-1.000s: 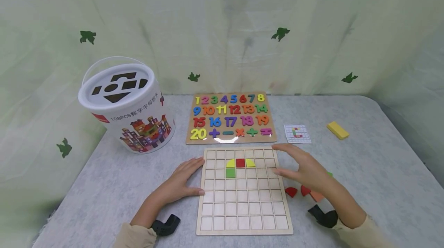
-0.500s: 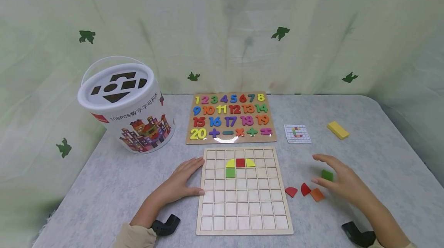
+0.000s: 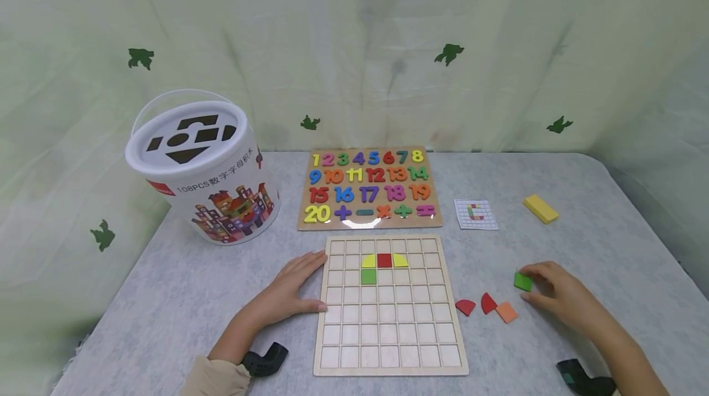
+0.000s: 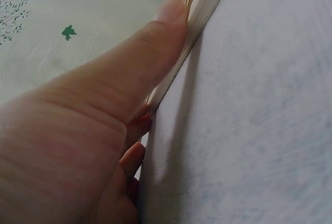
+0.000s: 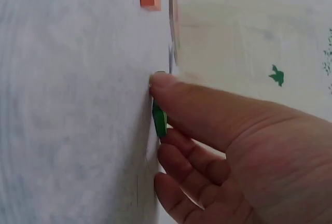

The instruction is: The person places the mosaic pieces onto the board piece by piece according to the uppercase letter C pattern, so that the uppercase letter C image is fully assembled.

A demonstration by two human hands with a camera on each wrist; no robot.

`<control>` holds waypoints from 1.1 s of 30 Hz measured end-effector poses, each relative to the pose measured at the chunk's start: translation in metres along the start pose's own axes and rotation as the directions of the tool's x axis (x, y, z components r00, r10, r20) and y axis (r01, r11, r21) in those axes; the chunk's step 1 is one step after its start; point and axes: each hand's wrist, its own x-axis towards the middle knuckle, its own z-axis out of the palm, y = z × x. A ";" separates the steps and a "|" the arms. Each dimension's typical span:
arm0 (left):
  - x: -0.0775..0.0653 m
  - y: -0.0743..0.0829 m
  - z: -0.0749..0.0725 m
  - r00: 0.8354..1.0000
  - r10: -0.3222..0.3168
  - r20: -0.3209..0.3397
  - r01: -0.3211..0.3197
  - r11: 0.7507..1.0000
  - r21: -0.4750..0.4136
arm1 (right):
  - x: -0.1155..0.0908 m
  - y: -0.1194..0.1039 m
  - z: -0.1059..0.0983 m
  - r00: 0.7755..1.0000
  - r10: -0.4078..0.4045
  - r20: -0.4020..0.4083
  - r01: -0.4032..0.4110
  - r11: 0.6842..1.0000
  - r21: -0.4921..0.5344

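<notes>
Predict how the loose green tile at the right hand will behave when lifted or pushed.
The green tile looks stiff, with crisp, straight edges. It is probably light, being small beside the right hand. Flat and four-sided, it would likely slide rather than roll.

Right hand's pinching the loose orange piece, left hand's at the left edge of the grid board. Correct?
Colour's wrong: the right hand pinches the loose green piece, as the head and right wrist views show. Left hand at the left edge of the grid board is right.
</notes>
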 end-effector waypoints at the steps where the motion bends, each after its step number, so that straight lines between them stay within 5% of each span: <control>1: 0.000 0.000 0.000 1.000 -0.001 0.000 0.001 1.000 -0.001 | 0.001 0.001 0.000 1.000 -0.007 -0.005 0.007 1.000 -0.007; 11: 0.000 -0.001 0.000 1.000 0.001 -0.001 -0.001 1.000 0.010 | 0.001 -0.017 -0.002 0.998 -0.023 -0.063 0.024 1.000 0.010; 20: 0.000 0.000 0.000 1.000 -0.001 0.009 0.001 1.000 0.002 | -0.003 -0.064 -0.002 0.950 -0.219 -0.224 0.229 0.973 0.020; 33: 0.000 0.000 0.000 1.000 -0.003 0.007 0.003 1.000 -0.003 | 0.021 -0.131 0.028 0.871 -0.454 -0.186 0.486 0.850 0.205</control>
